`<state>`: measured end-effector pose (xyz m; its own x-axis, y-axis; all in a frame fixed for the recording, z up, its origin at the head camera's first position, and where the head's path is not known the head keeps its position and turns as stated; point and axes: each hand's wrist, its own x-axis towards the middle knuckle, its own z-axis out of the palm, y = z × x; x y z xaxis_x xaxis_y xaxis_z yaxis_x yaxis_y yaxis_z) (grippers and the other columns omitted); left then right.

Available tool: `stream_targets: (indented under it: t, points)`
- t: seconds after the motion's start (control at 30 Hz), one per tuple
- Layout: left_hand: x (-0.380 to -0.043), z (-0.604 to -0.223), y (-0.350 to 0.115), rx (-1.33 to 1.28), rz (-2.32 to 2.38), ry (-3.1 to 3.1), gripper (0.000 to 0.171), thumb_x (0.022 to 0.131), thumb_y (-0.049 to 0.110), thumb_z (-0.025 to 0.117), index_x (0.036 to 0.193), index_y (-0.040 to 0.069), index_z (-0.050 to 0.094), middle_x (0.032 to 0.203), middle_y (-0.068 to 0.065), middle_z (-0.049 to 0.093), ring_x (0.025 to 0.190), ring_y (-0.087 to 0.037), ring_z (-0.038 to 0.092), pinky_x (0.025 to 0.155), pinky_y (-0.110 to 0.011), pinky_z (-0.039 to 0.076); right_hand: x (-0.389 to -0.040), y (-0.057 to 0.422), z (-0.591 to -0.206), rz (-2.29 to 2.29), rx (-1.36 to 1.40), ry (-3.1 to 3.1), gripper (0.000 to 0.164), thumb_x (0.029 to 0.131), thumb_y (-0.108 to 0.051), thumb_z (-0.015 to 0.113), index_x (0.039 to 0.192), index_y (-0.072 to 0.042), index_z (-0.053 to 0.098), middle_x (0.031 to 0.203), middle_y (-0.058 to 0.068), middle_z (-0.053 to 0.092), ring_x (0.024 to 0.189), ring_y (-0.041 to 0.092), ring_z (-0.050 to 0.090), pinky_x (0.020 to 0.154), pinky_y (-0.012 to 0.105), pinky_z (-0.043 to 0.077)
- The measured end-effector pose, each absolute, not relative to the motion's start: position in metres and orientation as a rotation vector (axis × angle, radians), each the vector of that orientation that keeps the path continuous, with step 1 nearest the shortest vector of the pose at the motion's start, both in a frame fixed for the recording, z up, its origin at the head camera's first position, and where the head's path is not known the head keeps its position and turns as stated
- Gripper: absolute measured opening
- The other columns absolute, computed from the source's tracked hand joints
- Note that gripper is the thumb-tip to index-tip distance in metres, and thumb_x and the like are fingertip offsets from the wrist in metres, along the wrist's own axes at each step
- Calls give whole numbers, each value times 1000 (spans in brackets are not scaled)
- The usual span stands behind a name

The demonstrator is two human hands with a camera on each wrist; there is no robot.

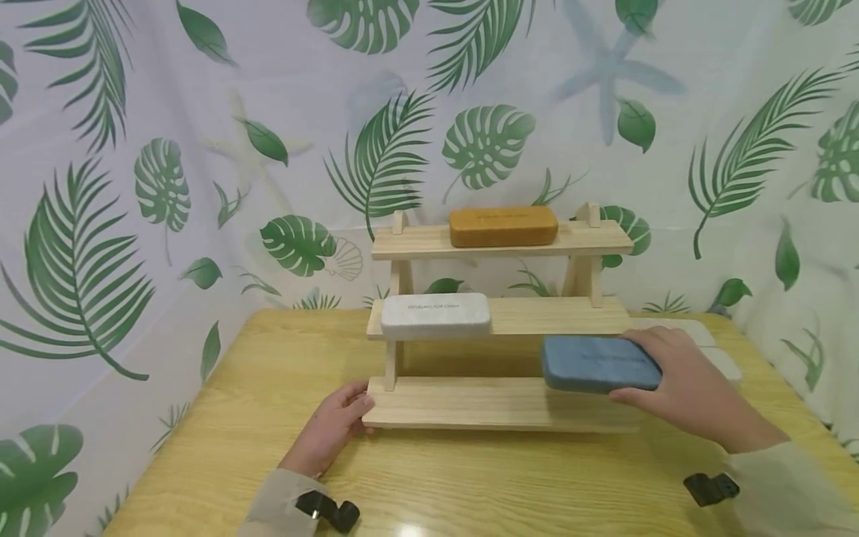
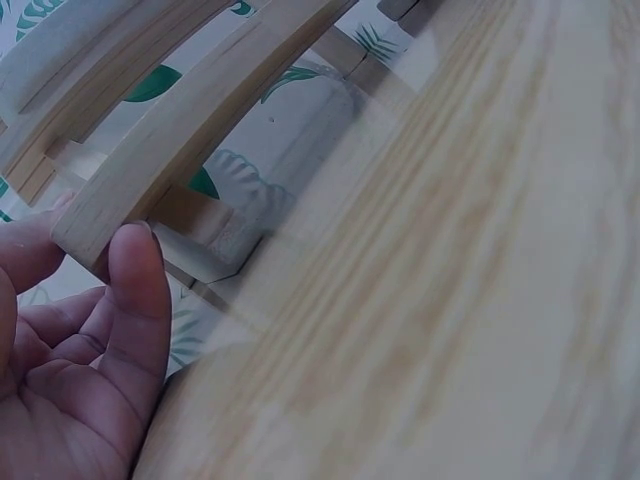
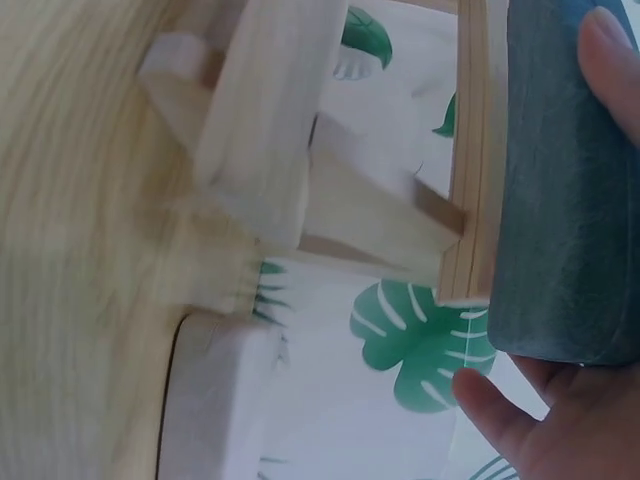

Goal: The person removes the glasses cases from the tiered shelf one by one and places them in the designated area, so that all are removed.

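Note:
My right hand (image 1: 691,391) grips the right end of a blue glasses case (image 1: 593,365), held in front of the rack above the right part of its lowest shelf. In the right wrist view, the thumb lies along this case (image 3: 565,200). The left hand (image 1: 332,425) pinches the left end of the lowest shelf of a three-step wooden display rack (image 1: 463,403); its thumb and fingers around the shelf end show in the left wrist view. On the top shelf sits an orange glasses case (image 1: 503,227). A white glasses case (image 1: 436,315) rests on the middle shelf's left side.
Beyond the right hand, pale cases (image 1: 726,365) lie on the table, partly hidden. The wood-grain table (image 1: 282,365) carries the rack. A leaf-patterned cloth (image 1: 282,82) hangs behind and along the sides. Each wrist wears a small black camera mount (image 1: 329,511).

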<state>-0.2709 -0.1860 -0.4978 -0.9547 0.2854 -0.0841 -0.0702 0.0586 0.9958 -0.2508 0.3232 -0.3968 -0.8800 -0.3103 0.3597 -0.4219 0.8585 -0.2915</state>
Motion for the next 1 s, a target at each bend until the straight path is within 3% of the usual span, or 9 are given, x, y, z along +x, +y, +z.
stream_targets:
  t: [0.17,0.4,1.0]
  points:
    - [-271,-498,-186,232,1995,2077,60,107,29,55,153,-3,35,144,-22,50,117,-29,58,84,-38,55,-246,337,-401,560,589,-2780,85,78,-53,85,140,-3,53,134,24,53,122,47,43,91,64,38]
    - [-269,-500,-185,224,1989,2071,59,107,28,55,154,-2,35,142,-21,51,117,-29,58,84,-38,55,-239,361,-410,570,597,-2797,77,82,-44,85,141,-8,52,134,19,53,120,44,47,85,62,43]
    - [-272,-499,-186,249,1973,2087,62,107,31,55,154,-2,34,143,-20,51,119,-29,57,86,-40,55,-238,438,-441,506,305,-2988,94,85,-50,79,146,10,38,140,42,35,119,62,34,83,72,37]
